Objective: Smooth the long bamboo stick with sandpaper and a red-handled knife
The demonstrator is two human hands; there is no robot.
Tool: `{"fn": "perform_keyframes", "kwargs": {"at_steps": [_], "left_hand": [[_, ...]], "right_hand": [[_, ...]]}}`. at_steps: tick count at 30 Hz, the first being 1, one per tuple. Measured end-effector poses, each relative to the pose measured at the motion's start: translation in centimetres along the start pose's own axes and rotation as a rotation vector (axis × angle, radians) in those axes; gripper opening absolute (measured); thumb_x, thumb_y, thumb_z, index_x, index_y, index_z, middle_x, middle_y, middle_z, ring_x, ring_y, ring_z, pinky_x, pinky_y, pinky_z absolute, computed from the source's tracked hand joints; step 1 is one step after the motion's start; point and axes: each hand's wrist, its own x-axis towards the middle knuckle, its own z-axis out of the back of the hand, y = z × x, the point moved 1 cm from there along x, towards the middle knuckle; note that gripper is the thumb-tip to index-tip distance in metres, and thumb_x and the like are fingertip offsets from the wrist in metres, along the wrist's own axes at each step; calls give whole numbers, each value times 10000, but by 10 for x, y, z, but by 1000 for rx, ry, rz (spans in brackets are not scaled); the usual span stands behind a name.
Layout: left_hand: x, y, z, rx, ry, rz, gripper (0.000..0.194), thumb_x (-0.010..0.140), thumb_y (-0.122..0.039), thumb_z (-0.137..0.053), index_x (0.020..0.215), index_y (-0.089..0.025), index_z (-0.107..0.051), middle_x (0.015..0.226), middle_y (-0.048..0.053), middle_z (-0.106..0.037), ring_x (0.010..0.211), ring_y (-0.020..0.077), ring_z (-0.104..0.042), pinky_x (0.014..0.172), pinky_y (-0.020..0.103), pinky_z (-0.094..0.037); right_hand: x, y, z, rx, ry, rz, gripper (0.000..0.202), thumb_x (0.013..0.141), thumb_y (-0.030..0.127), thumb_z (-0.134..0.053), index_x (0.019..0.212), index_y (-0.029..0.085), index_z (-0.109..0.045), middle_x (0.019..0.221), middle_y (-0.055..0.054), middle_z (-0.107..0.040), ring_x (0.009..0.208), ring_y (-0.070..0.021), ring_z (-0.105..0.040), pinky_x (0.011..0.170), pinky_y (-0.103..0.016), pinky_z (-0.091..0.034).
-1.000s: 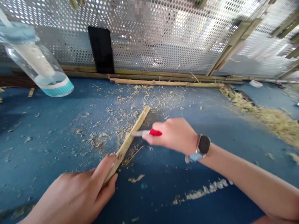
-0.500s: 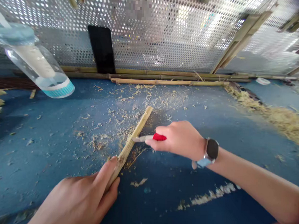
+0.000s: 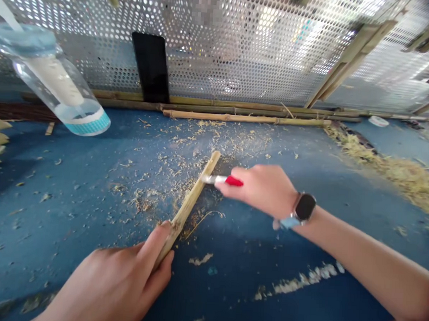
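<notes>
Head view: a pale wooden stick slants across a blue tabletop, its near end clasped in the left hand, with the thumb along its upper side. To the right of the stick, the right hand is closed around the red handle of a knife; the slightly blurred blade appears to touch the stick's right edge, nearer its far end. The two hands are apart. A watch circles the right wrist. Pale shavings lie scattered left of the stick and past its far end. Beyond the stick, bamboo poles run along the foot of a perforated panel, where a black phone leans. Far left of the stick is a clear bottle.
</notes>
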Motion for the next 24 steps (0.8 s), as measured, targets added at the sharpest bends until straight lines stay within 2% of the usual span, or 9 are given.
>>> {"fn": "perform_keyframes", "kwargs": {"at_steps": [2,5,9,13,15,17,21,24], "left_hand": [[-4,2,-6,-1,-26,-7,391,1025,-244,-385,1309,-179,-645,495,-56,-659,373,235,-643,412,326,-388],[-10,3,-13,24,-96,-24,374,1041,-253,-371,1300,-205,-636,506,-63,-657,354,220,-616,406,328,-344],[-14,0,-15,79,-192,-29,320,1064,-263,-363,1237,-250,-631,511,-82,-639,353,214,-615,410,343,-329],[-11,-5,-12,98,-256,-35,310,1077,-291,-336,1254,-242,-586,461,-102,-554,316,212,-573,386,350,-310],[-8,-6,-9,99,-264,-24,302,1079,-304,-335,1266,-236,-562,467,-103,-556,310,220,-565,381,360,-319],[-6,-8,-6,104,-267,-37,297,1075,-277,-334,1274,-231,-549,490,-96,-590,333,228,-592,386,366,-349],[-7,-10,-6,112,-314,-64,341,1072,-246,-311,1324,-199,-535,552,-66,-656,361,222,-610,386,367,-358],[-13,-10,-14,121,-345,-68,402,1057,-235,-369,1432,-165,-494,703,-3,-753,437,205,-650,426,358,-371]], "right_hand": [[2,0,2,-5,5,-5,684,972,749,-295,646,208,-560,489,10,-471,418,-96,-255,501,-290,-131],[-1,7,3,16,50,94,692,960,775,-301,657,214,-570,493,15,-478,433,-102,-256,508,-293,-128],[-5,9,3,-31,24,-7,691,969,755,-298,627,212,-557,474,13,-444,433,-103,-242,513,-286,-133],[-3,6,1,-3,31,84,722,957,790,-268,662,215,-589,483,12,-467,439,-109,-269,520,-288,-122],[-1,2,0,-26,-3,5,743,966,786,-238,645,212,-583,474,10,-453,428,-106,-263,521,-285,-126],[0,-1,1,-29,-25,-32,748,973,779,-235,629,209,-575,467,10,-446,417,-102,-265,520,-283,-129],[1,2,0,27,37,103,714,956,784,-292,649,211,-587,485,8,-480,432,-105,-310,518,-285,-124],[4,0,0,-35,5,-33,680,961,749,-316,624,214,-566,476,12,-450,437,-106,-270,515,-279,-140]]}}
